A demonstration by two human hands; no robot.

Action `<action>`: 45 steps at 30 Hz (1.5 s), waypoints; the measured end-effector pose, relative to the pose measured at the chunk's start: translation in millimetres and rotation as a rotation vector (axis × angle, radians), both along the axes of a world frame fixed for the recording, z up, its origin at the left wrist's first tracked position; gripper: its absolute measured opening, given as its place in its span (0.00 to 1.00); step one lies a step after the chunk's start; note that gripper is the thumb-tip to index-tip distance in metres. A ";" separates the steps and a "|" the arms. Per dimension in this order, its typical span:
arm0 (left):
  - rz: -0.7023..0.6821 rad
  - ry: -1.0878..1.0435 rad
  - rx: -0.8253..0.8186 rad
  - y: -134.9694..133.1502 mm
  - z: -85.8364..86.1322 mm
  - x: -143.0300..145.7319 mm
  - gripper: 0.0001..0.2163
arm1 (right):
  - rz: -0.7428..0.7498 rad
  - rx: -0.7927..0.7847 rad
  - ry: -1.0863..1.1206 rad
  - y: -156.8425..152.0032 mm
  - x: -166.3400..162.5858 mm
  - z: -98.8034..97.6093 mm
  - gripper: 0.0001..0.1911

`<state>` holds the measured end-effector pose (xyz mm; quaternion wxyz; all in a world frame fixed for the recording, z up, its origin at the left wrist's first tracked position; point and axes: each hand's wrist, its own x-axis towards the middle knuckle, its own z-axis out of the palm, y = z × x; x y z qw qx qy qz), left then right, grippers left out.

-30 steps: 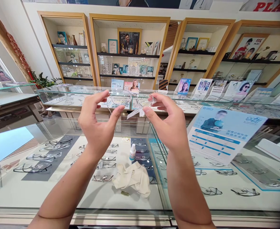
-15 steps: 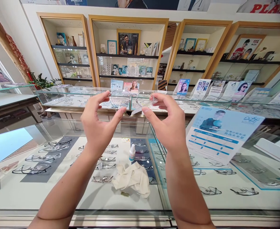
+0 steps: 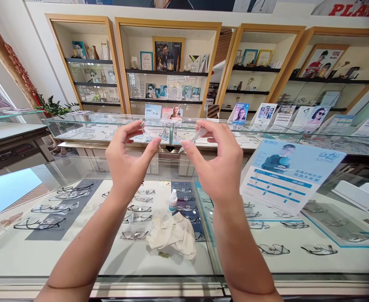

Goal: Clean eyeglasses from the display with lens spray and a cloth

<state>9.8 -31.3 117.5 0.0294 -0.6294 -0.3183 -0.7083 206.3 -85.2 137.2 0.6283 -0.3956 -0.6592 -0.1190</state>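
A pair of thin-rimmed eyeglasses [image 3: 184,130] is held up in front of me, above the glass counter. My left hand [image 3: 126,157] grips its left side, the fingertips at the outer rim and the thumb lower down. At the other end, my right hand [image 3: 217,159] holds the right side between thumb and fingers. A clear, crinkled plastic piece [image 3: 199,135] shows beside the right lens at those fingertips. Below the hands, a crumpled cream cloth [image 3: 173,237] lies on the counter, with a small white spray bottle [image 3: 173,201] standing behind it.
Rows of eyeglass frames [image 3: 134,235] lie in the glass display case [image 3: 109,268] under my arms. A blue and white sign [image 3: 293,176] leans at the right. Farther back stand another glass counter [image 3: 109,119] with small placards and wood-framed shelves [image 3: 168,71].
The eyeglasses have turned slightly between my hands, and the lenses show more openly. The clear plastic has shifted right, nearer my right fingers. Both thumbs have moved a little left.
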 end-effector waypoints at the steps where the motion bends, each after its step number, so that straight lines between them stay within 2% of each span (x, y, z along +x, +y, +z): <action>1: -0.008 -0.001 -0.001 0.7 -0.1 -0.5 0.22 | 0.002 0.007 0.001 -0.1 -0.7 0.1 0.17; 9: -0.082 -0.042 -0.026 2.7 -0.4 -0.9 0.22 | -0.048 0.078 -0.045 3.1 -0.9 -1.4 0.17; 13: -0.086 -0.051 -0.035 1.5 0.3 -0.1 0.21 | -0.024 0.077 -0.039 5.2 0.6 -2.4 0.17; 18: -0.049 -0.039 -0.008 1.7 0.1 -0.7 0.21 | 0.012 0.011 0.002 5.1 1.2 -2.9 0.18; 25: 0.051 -0.013 0.157 -2.3 -0.6 -0.6 0.25 | 0.067 -0.141 0.063 7.9 0.4 -5.2 0.18; 35: 0.131 0.010 0.238 -2.5 0.9 -1.2 0.27 | 0.062 -0.165 0.045 7.0 -0.5 -4.5 0.23; 45: 0.041 -0.021 0.212 -0.3 1.2 -0.2 0.26 | 0.054 -0.101 0.036 8.1 0.5 -5.4 0.24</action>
